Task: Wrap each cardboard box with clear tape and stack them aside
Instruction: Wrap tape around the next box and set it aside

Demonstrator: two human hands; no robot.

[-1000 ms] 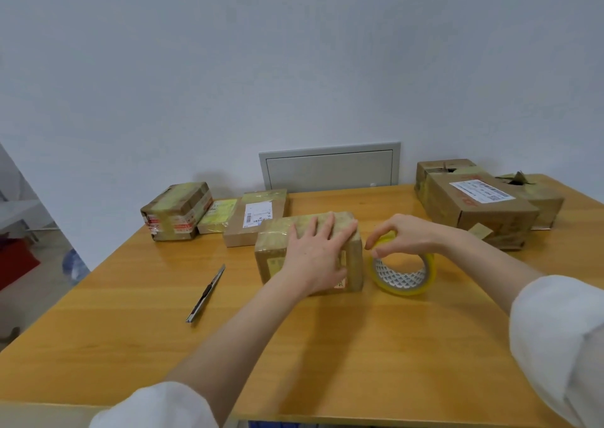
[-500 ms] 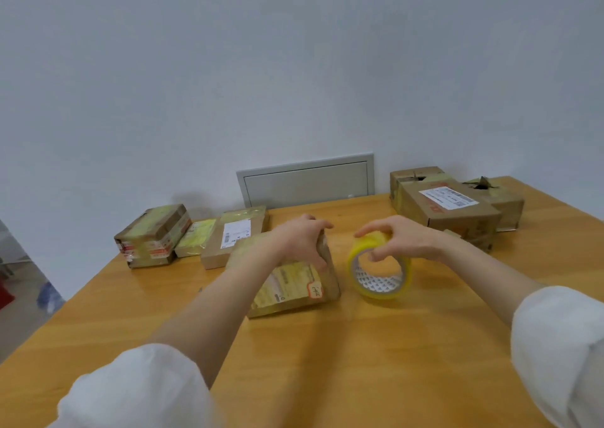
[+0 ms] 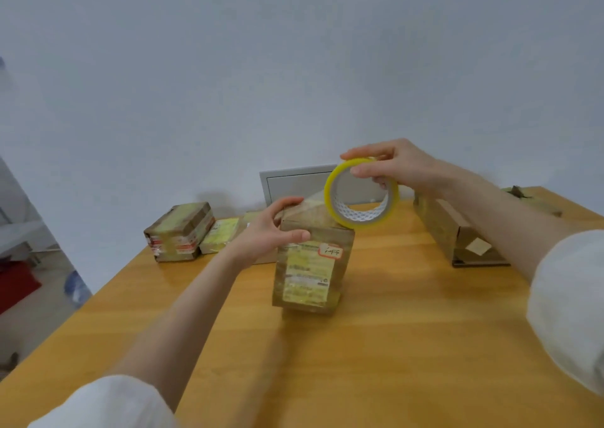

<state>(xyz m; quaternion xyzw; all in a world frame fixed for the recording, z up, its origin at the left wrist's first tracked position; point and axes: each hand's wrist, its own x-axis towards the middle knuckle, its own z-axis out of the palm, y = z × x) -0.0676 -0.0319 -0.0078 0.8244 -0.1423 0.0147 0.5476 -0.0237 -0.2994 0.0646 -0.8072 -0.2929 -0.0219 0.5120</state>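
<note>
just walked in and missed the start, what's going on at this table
A person is taping up a cardboard box that stands on end on the table. The left hand grips the box's top left corner. The right hand holds the tape roll just above the box top, and a strip of tape runs from the roll to the box near the left fingers. Small boxes lie at the far left and a larger box at the far right.
</note>
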